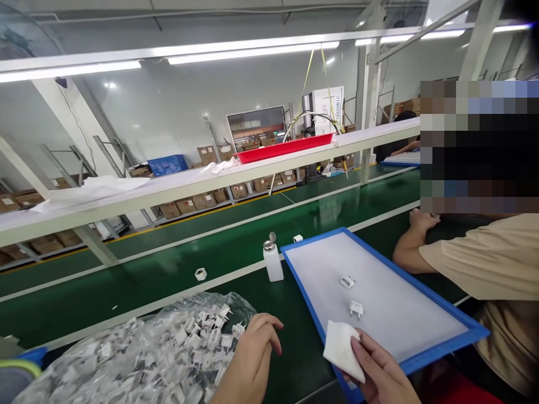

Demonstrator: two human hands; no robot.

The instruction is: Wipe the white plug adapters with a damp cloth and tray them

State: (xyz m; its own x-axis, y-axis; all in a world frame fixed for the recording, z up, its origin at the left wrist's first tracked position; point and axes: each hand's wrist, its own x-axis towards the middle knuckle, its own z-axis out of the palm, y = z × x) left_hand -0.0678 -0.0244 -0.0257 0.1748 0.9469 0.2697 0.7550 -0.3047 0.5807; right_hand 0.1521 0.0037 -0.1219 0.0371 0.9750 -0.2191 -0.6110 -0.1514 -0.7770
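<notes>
My left hand (255, 348) is over the green table at the right edge of a clear plastic bag (160, 314). Its fingers are bent, and what they hold, if anything, is hidden. Many small white plug-like parts (196, 341) fill the bag. My right hand (379, 365) grips a folded white cloth (343, 349) over the near edge of a blue-framed tray (307, 297). Two white pronged parts, one farther back (347, 281) and one nearer (356, 308), lie apart on the tray's white surface.
A white pump bottle (274, 265) stands left of the tray. Small white pieces (201, 274) (298, 239) lie on the green surface. A person's arm (410, 247) rests at the right. A red tray (286, 148) sits on the raised shelf (177, 188).
</notes>
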